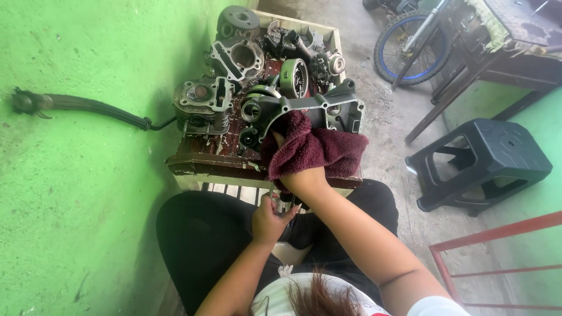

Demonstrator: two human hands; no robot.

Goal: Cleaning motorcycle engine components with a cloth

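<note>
My right hand [304, 180] is wrapped in a dark red cloth [310, 147] and presses it against a grey metal engine casing [316, 106] on a small wooden table [199, 164]. Most of that hand is hidden under the cloth. My left hand [270, 219] sits lower, near my lap at the table's front edge, its fingers curled around something small and dark that I cannot make out. I sit with black trousers close to the table.
Several engine parts crowd the table: a finned cylinder [202, 105], a cylinder block [240, 57], a gear [238, 20], a round rotor [294, 77]. A green wall [76, 175] stands on the left. A black plastic stool [480, 161], a bicycle wheel [410, 50] and a red metal frame [497, 234] stand on the right.
</note>
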